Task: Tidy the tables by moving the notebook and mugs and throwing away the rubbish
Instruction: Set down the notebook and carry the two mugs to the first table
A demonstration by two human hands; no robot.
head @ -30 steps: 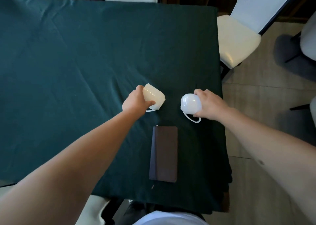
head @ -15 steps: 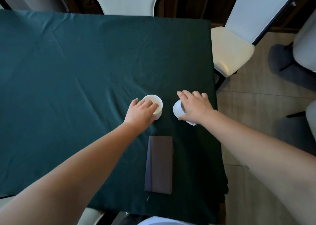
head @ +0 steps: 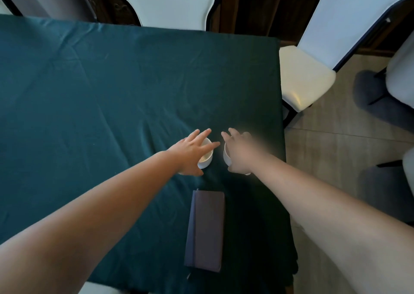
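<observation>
On the green-clothed table (head: 112,87), notebook (head: 206,231) lies nearest; beyond it stand 2 mugs (head: 206,157), just apart. Left hand (head: 190,152) and right hand (head: 238,153) hover splayed, holding nothing; a careless brush could topple either.

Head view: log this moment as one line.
left hand: open over left mug | right hand: open over right mug | notebook: flat on tablecloth

I see a plain dark teal tablecloth (head: 112,96). On it, two white mugs (head: 205,161) (head: 226,156), and nearer me than them a dark brown notebook (head: 207,231) with a navy spine. Beyond the cloth's far-right corner, a cream chair seat (head: 302,79).
</observation>
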